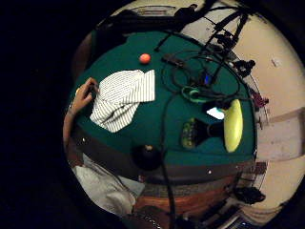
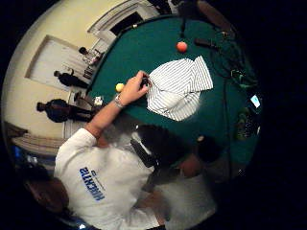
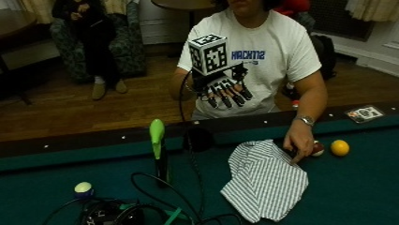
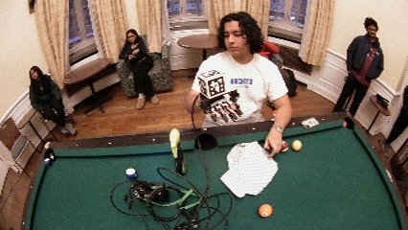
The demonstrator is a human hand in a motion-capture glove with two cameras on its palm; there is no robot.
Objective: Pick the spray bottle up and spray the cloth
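A spray bottle (image 3: pixel 158 152) with a black body and a yellow-green head stands upright on the green felt near the table's rail, also seen as the bottle (image 4: pixel 176 152) and the bottle (image 1: pixel 228 126). To its right a striped cloth (image 3: pixel 265 180) lies crumpled on the felt, also the cloth (image 1: pixel 123 98) and the cloth (image 2: pixel 178 87). My gloved right hand (image 3: pixel 223 91) hovers in front of the person's chest, above the rail, fingers straight and pointing down, holding nothing. It is well above and apart from bottle and cloth. The bare left hand (image 3: pixel 300 140) rests on the cloth's edge.
A corner-side pocket (image 3: pixel 198 139) opens in the rail between bottle and cloth. A tangle of black and green cables (image 3: pixel 134 211) lies in front of the bottle, with a blue-topped chalk (image 3: pixel 84 189) beside it. A yellow ball (image 3: pixel 340 147) and an orange ball (image 4: pixel 265 210) lie on the felt.
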